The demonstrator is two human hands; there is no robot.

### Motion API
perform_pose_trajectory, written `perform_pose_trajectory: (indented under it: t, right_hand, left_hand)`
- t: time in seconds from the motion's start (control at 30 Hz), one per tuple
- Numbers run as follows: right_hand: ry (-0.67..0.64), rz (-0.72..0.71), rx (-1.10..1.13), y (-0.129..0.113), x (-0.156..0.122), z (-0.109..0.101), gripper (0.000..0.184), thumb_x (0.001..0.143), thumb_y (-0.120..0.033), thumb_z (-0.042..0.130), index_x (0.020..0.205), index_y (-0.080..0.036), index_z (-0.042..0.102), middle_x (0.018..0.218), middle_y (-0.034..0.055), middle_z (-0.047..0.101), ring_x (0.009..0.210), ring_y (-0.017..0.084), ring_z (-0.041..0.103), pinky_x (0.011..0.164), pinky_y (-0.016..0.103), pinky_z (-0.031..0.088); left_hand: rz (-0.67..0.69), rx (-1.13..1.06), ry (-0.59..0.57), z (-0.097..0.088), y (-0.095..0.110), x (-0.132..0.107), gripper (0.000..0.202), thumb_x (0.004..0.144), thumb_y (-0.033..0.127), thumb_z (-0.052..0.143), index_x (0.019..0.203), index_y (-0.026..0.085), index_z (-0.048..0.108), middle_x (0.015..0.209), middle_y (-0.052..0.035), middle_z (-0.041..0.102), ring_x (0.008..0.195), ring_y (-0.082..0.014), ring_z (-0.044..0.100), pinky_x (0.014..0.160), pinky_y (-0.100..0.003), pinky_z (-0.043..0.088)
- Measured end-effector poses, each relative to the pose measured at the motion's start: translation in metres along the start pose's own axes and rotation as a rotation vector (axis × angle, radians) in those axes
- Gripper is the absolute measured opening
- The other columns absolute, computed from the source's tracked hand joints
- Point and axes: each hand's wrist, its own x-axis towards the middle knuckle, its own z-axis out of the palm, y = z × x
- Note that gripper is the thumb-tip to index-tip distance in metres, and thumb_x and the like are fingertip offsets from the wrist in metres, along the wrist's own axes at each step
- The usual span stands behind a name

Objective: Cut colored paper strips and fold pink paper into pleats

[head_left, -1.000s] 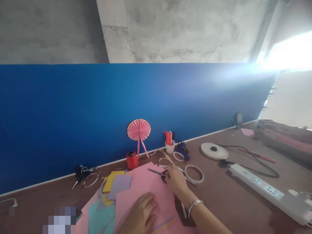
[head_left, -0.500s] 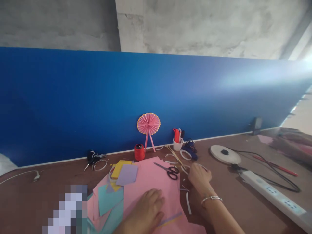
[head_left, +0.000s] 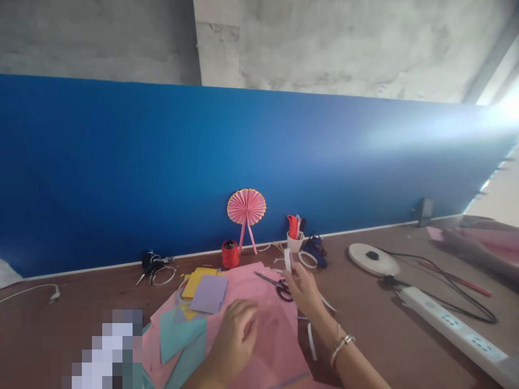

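Pink paper [head_left: 275, 329] sits pinned under the left hand [head_left: 235, 337], fingers loosely spread; right hand [head_left: 303, 293] pinches a tape roll [head_left: 287, 260] upright, just beyond the scissors [head_left: 279, 285].

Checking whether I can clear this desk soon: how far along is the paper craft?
Done: one pink pleated fan leans on the blue wall. In hand: the right hand holds up a white tape roll; the left hand rests on the pink sheet. Left: that sheet lies flat, unfolded, scissors on it.
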Motion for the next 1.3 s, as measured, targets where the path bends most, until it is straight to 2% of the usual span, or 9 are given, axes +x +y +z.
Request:
perform_pose_trajectory:
  t: [0.17,0.4,0.63,0.77,0.83,0.9,1.0,1.17,1.3]
  right_hand:
    - [-0.163,-0.156,0.086,-0.023,-0.014,0.014,0.024,0.089,-0.033,0.043,0.069,-0.02,0.048,0.06,-0.002,0.052,0.057,0.012,0.049,0.057,0.023,0.038]
    - [-0.242,-0.31,-0.094,-0.029,-0.028,0.027,0.017,0.089,-0.028,0.048,0.075,-0.019,0.053,0.067,0.0017,0.057,0.068,0.017,0.051,0.062,0.026,0.039]
    - [-0.277,-0.535,-0.072,-0.037,-0.027,0.022,0.013,0.09,-0.015,0.044,0.089,-0.021,0.056,0.084,0.0032,0.066,0.081,0.016,0.06,0.096,0.04,0.038]
    - [-0.254,-0.549,-0.079,-0.032,-0.025,0.025,0.014,0.088,-0.012,0.045,0.091,-0.022,0.055,0.089,0.0036,0.067,0.089,0.017,0.061,0.099,0.039,0.037]
    - [-0.224,-0.504,-0.101,-0.026,-0.025,0.027,0.013,0.089,-0.013,0.045,0.092,-0.021,0.055,0.086,0.0031,0.066,0.085,0.017,0.06,0.099,0.04,0.036]
    - [-0.175,-0.441,-0.127,-0.02,-0.023,0.029,0.013,0.09,-0.015,0.043,0.089,-0.021,0.054,0.081,0.0025,0.065,0.08,0.017,0.06,0.099,0.042,0.035]
    - [-0.113,-0.365,-0.143,-0.012,-0.02,0.028,0.013,0.091,-0.018,0.042,0.086,-0.021,0.053,0.078,0.0025,0.064,0.076,0.017,0.059,0.097,0.042,0.036]
    - [-0.031,-0.287,-0.127,-0.008,-0.011,0.017,0.015,0.09,-0.021,0.042,0.081,-0.021,0.054,0.075,0.0035,0.061,0.077,0.019,0.056,0.085,0.036,0.042]
    - [0.026,-0.224,-0.126,-0.004,-0.007,0.008,0.016,0.089,-0.025,0.044,0.079,-0.02,0.055,0.077,0.0053,0.059,0.079,0.02,0.054,0.077,0.031,0.043]
  left_hand:
    - [-0.055,-0.009,0.27,-0.003,-0.011,0.003,0.03,0.087,0.021,0.046,0.114,0.022,0.059,0.11,-0.0094,0.064,0.106,-0.0244,0.058,0.094,-0.044,0.047]
    - [0.022,-0.048,0.153,-0.002,-0.01,-0.001,0.047,0.09,0.022,0.044,0.137,0.026,0.04,0.13,-0.01,0.053,0.123,-0.0255,0.046,0.103,-0.047,0.039]
    - [-0.164,-0.311,0.249,-0.006,-0.017,0.003,0.044,0.093,0.032,0.041,0.136,0.026,0.038,0.137,-0.0078,0.047,0.126,-0.0213,0.045,0.103,-0.04,0.04]
    - [-0.173,-0.253,0.312,-0.018,-0.011,0.006,0.034,0.092,0.032,0.043,0.124,0.023,0.048,0.124,-0.0096,0.055,0.116,-0.0218,0.052,0.099,-0.04,0.042]
    - [-0.096,-0.162,0.228,-0.022,-0.002,0.004,0.024,0.09,0.032,0.046,0.11,0.022,0.056,0.108,-0.0083,0.06,0.105,-0.0219,0.056,0.095,-0.041,0.043]
    - [0.105,-0.084,-0.099,-0.019,0.008,-0.001,0.019,0.085,0.035,0.055,0.099,0.025,0.061,0.103,-0.0057,0.061,0.101,-0.0225,0.056,0.096,-0.042,0.042]
    - [0.338,0.006,-0.451,0.004,0.013,-0.014,0.041,0.083,0.039,0.06,0.123,0.035,0.053,0.13,-0.0056,0.054,0.118,-0.0293,0.049,0.101,-0.046,0.038]
    - [0.354,0.13,-0.522,0.045,-0.009,-0.034,0.042,0.093,0.029,0.043,0.132,0.045,0.043,0.15,-0.0033,0.032,0.137,-0.0363,0.023,0.106,-0.064,0.02]
    - [0.292,0.149,-0.503,0.039,-0.022,-0.025,0.038,0.086,0.033,0.056,0.122,0.041,0.054,0.153,-0.0021,0.023,0.139,-0.0383,0.016,0.105,-0.067,0.015]
